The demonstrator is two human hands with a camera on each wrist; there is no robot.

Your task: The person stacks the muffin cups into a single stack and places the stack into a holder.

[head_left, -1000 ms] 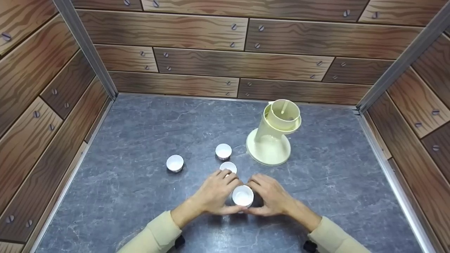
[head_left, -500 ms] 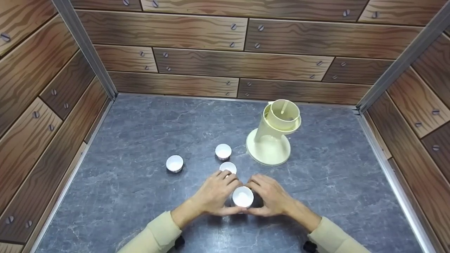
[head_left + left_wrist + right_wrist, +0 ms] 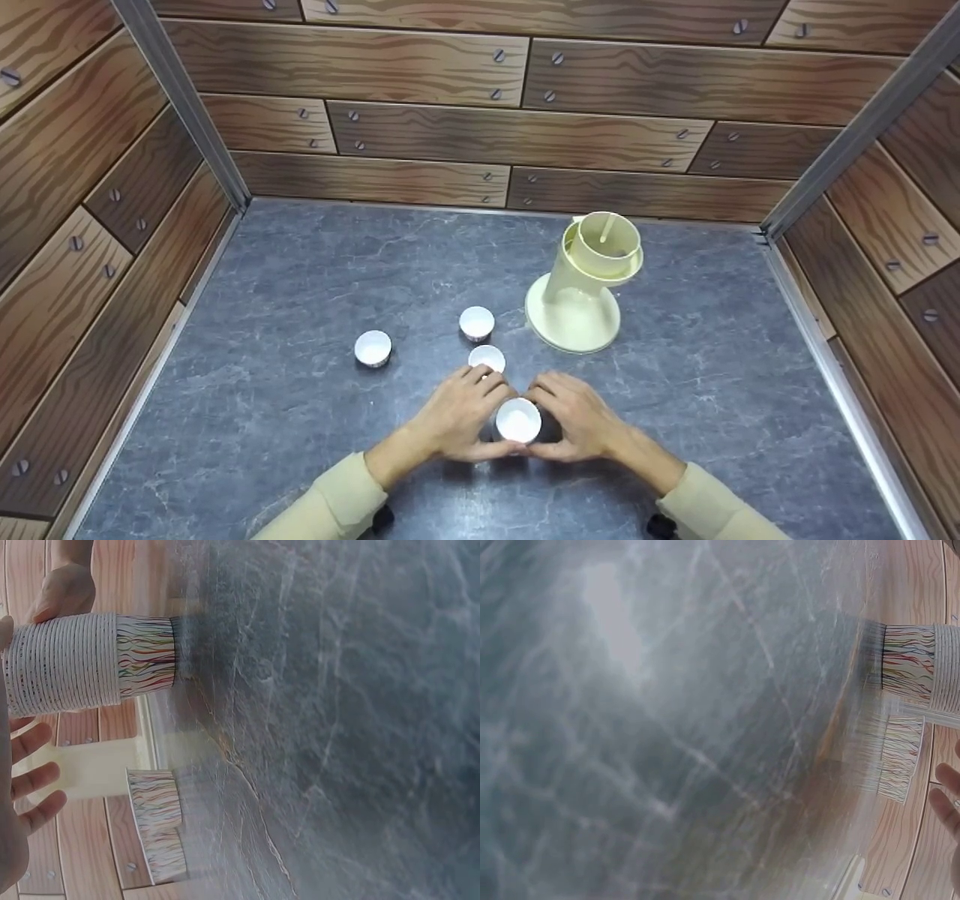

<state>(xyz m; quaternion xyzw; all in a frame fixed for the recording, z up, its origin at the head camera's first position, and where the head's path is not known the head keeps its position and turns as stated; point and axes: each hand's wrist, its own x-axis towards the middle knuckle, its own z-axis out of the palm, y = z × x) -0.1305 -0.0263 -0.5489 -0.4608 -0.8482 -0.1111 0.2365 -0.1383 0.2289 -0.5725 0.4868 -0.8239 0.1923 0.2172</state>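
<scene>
A tall stack of nested paper cups stands upright on the table, white inside. Its bottom cup bears coloured wavy lines in the left wrist view. My left hand holds the stack's left side and my right hand its right side, with the thumbs meeting in front. Just beyond my left fingers is a single paper cup, partly covered by them. Behind it stands another cup; a third cup is farther left.
A pale yellow plastic stand with a round base and an open cylinder on top stands behind my right hand. Wood-patterned walls enclose the grey marbled table at the back and both sides.
The top of the cup stack has shifted very slightly toward me, and the inside of its top cup looks brighter. Both hands and the loose cups stay in place.
</scene>
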